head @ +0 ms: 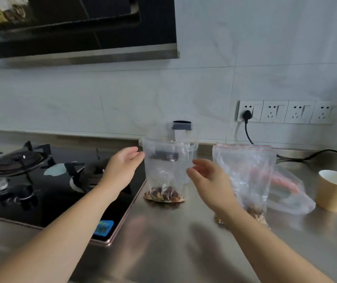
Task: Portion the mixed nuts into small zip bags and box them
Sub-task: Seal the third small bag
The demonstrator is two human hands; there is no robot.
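Steel counter (163,231); right hand (210,180) hides 2nd zip bag's (249,170) nuts.

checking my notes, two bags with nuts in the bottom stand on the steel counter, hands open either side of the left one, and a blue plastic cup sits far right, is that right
Not quite: the cup at far right is brown paper, not blue plastic, as the head view shows. The rest holds: both bags, the left bag and the right bag, have nuts at the bottom, with the left hand and right hand open beside the left one.
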